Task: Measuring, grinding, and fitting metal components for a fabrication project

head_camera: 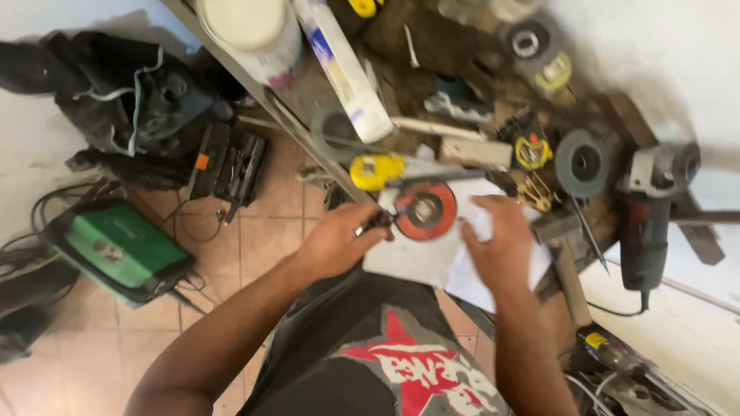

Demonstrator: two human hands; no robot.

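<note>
My left hand (339,240) is closed on a small dark tool at the near edge of a white sheet of paper (420,258) on the cluttered workbench. Its tip touches a red and black cutting disc (425,209) lying flat on the paper. My right hand (502,243) rests palm down on the paper's right part, fingers bent over a crumpled white bit. The picture is blurred, so what the right hand grips is unclear.
An angle grinder (646,223) lies at the right, near a grey grinding disc (582,163), yellow tape measures (531,151) and a sealant tube (345,69). A white bucket (250,35) stands at the back. On the tiled floor sit a green welder (119,246) and a dark tool case (231,163).
</note>
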